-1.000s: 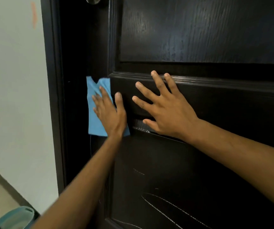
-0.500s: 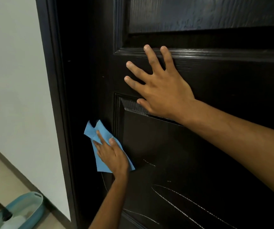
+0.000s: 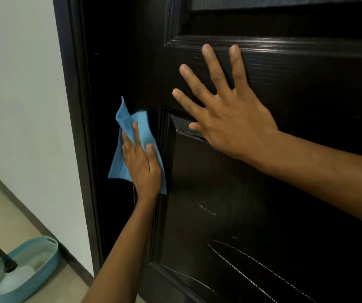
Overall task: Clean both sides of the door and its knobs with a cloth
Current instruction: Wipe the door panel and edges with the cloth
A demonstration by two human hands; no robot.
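Left hand flat, fingers straight, pressing blue cloth on dark door centre-left, right hand splayed open on panel rail, teal basin lower left, contents unclear, no legible writing

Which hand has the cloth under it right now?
The left hand: it presses the blue cloth against the door. The right hand lies flat and bare on the door, fingers spread.

Open floor left of door; basin by wall.
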